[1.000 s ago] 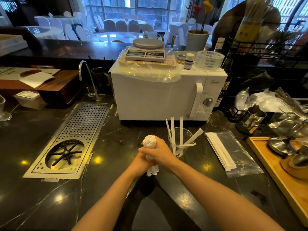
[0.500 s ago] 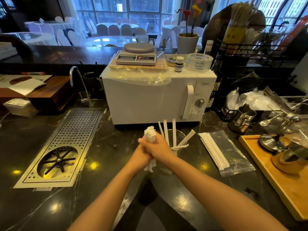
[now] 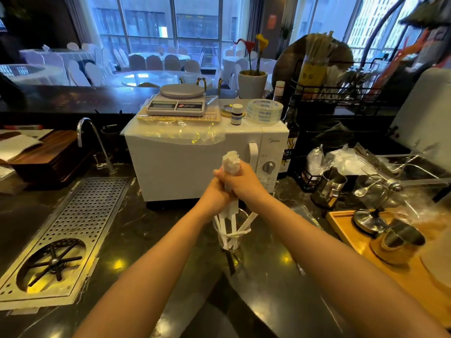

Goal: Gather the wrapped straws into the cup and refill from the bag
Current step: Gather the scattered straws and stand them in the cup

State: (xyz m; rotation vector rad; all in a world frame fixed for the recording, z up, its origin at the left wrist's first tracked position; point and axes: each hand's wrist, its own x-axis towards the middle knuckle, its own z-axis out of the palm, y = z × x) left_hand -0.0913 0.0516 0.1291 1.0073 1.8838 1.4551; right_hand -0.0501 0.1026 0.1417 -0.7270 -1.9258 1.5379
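Clear glass cup (image 3: 230, 240) w/ a few straws sits nearest. Above it, left hand (image 3: 214, 193) & right hand (image 3: 244, 182) both clamp the white paper-wrapped straw bundle (image 3: 230, 162) (light, slippery, crushable; grip mid-length). White microwave (image 3: 195, 162) behind.

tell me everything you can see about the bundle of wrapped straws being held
The bundle of wrapped straws is white, paper-sleeved and upright, its ruffled top ends poking above the grip. Both the left hand and the right hand clasp its middle. Its lower ends hang just above the clear cup, which already holds a few straws.
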